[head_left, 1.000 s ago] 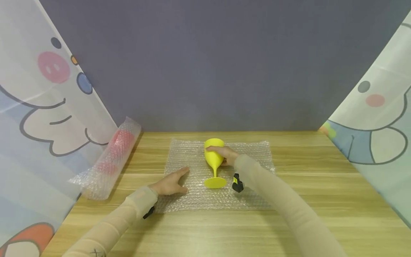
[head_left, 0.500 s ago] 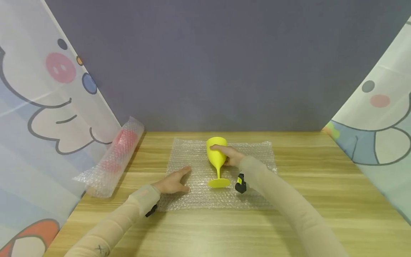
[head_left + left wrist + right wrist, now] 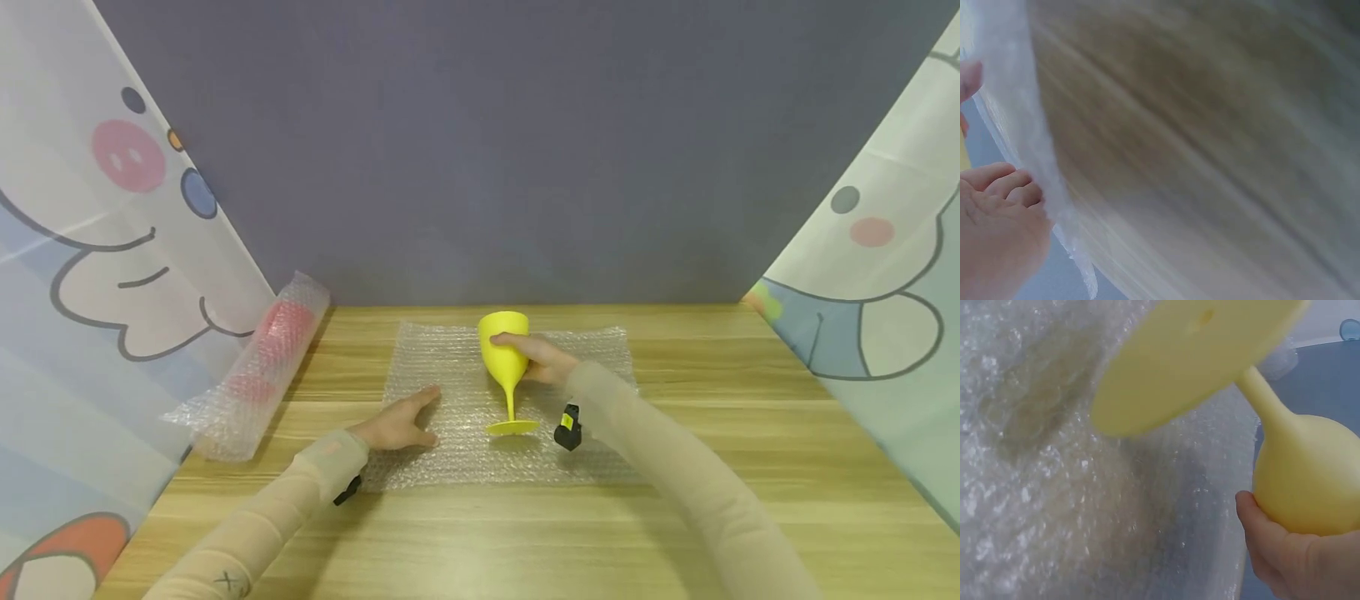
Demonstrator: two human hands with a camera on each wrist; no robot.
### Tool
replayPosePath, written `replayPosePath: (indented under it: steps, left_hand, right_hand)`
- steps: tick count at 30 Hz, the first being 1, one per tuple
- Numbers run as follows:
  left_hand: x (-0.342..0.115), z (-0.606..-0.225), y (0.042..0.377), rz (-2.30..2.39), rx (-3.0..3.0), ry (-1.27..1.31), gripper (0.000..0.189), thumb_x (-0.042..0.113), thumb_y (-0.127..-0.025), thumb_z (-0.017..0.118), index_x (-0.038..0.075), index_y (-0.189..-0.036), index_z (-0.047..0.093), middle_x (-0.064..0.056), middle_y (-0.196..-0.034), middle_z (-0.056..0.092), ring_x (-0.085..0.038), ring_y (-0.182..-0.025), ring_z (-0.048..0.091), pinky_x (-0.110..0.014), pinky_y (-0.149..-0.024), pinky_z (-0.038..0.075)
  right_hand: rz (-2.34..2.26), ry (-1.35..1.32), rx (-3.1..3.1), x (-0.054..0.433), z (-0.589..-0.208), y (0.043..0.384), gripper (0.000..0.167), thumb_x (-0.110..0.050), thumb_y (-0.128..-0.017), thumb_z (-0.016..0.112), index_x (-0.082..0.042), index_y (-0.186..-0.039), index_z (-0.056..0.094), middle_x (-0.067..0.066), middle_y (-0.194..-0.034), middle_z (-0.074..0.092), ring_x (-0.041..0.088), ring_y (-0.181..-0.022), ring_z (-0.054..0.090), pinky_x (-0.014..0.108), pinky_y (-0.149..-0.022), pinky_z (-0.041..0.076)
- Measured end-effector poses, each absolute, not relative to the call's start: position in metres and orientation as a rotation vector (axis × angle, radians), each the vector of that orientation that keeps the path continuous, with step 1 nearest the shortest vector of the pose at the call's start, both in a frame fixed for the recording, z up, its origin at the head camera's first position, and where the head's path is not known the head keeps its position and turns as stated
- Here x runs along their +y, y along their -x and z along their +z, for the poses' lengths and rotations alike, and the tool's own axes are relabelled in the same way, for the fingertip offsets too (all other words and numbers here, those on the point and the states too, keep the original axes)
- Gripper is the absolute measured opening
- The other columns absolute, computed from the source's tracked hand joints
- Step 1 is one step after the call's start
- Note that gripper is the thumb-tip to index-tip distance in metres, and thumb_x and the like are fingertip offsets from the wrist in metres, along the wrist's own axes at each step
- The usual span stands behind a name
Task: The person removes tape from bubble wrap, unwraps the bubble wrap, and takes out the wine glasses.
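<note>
"Yellow stands out in the right hand (image 3: 538, 357). What does it hold?"

"It's a goblet (image 3: 501, 360), gripped with the fingers curled round the bowl from its right side. Its foot (image 3: 512, 427) is toward the person, apart from the bubble-wrap sheet (image 3: 465, 462) beneath, and casts a shadow there."

"And the left hand (image 3: 396, 423)?"

"It's left of the goblet, near it but not touching, with thumb and fingers spread wide. It's over the sheet's left part; I can't tell how firmly it presses there."

"What's on the wrists?"

"Cream sleeves (image 3: 682, 475) come up to both, and a black device (image 3: 567, 427) hangs under the right one, just right of the goblet's foot."

"Farther out?"

"The sheet spreads to either side of the goblet, flat on a wood-grain worktop (image 3: 525, 542). Well to the goblet's left lies a bubble-wrapped bundle (image 3: 262, 367), something pinkish red showing through."

"And behind?"

"A dark grey wall (image 3: 480, 150) beyond the goblet, and cartoon-printed panels (image 3: 885, 333) well apart from it on both sides."
</note>
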State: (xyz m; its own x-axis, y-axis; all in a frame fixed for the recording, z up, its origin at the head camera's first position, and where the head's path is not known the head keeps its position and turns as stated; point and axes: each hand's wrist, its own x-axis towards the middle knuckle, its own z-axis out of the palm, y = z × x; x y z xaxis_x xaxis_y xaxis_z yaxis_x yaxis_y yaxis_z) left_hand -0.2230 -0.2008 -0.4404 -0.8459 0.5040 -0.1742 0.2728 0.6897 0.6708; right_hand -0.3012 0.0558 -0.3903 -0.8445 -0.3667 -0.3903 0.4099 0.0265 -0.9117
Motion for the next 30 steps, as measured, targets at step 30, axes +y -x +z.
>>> replayPosePath:
  steps: [30]
  left_hand:
    - [-0.202,-0.444,0.224,0.968,2.564,-0.600,0.087,0.018,-0.078,0.071,0.001,-0.145,0.018,-0.015,-0.153,0.014,-0.034,-0.140,0.013,-0.051,-0.114,0.013]
  right_hand:
    - [-1.855,0.212,2.121,0.091,-0.369,0.278,0.055,-0.020,-0.080,0.066,-0.008,-0.127,0.040,0.011,-0.116,0.053,0.022,-0.102,0.055,0.036,-0.089,0.046]
